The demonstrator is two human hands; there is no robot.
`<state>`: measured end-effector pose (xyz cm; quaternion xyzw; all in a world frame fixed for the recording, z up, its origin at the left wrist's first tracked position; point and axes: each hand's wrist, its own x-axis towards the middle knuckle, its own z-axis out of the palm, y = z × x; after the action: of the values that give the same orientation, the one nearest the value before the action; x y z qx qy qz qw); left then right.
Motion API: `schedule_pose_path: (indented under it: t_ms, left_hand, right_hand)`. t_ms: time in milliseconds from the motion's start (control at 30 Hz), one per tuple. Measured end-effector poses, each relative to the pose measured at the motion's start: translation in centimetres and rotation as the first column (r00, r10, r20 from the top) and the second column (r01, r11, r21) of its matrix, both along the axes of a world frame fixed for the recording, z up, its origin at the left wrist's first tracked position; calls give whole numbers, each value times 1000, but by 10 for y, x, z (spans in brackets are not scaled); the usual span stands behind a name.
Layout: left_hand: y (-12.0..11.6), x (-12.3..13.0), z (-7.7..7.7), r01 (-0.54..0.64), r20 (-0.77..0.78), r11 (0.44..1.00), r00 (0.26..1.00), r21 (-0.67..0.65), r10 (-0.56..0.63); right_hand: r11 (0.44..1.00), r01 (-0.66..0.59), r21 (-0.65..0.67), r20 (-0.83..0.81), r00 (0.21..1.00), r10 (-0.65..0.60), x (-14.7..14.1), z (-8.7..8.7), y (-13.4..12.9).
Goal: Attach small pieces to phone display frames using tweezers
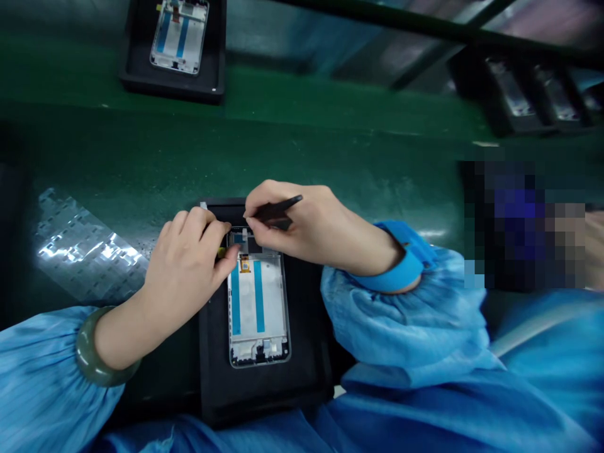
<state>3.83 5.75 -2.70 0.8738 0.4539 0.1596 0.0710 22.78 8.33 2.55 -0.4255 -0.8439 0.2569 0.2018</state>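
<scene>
1. Currently, a phone frame (pixel 258 308) is laid flat in a black tray (pixel 306 352) on the green surface (pixel 264 151).
2. Tweezers (pixel 283 207) are clenched in the right hand (pixel 302 220), with the tips brought to the frame's top end.
3. A small yellow piece (pixel 221 252) is seen at the left hand (pixel 186 264), but whether it is grasped cannot be told.
4. Two blue strips (pixel 245 296) and an orange label (pixel 244 264) are already on the frame. The top end is hidden by fingers, so what is done or left there cannot be told.
5. Another framed tray (pixel 179 38) is placed beyond, and a foil sheet (pixel 80 245) is laid to the left.
</scene>
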Motion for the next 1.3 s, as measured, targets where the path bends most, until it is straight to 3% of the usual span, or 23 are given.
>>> schedule_pose_path:
  t_ms: [100,400,600,800,967,1133,1300]
  left_hand:
    - [0,0,0,0,-1,1000,1000,0,0]
    - [0,0,1,16,38,999,999,-40,-14]
    - [0,0,2,11,26,999,1000,-52,-9]
    - [0,0,2,7,37,999,999,-51,-5]
    - [1,1,0,-8,8,1000,1000,-18,8]
    - [1,1,-2,-16,-37,999,999,-32,15]
    - [2,1,-1,-19,0,998,1000,-59,19]
  right_hand:
    - [1000,-11,-2,25,1000,11,-1,2,0]
    - [991,136,-11,-226,965,-135,13,-20,-2]
    - [990,140,-27,-243,960,-142,12,-23,-2]
    - [996,88,19,-148,985,-84,9,-18,-2]
    - [998,-25,56,41,999,23,-2,-3,-1]
    - [975,-224,7,314,926,210,-22,11,3]
    - [953,-301,14,321,904,281,-29,14,8]
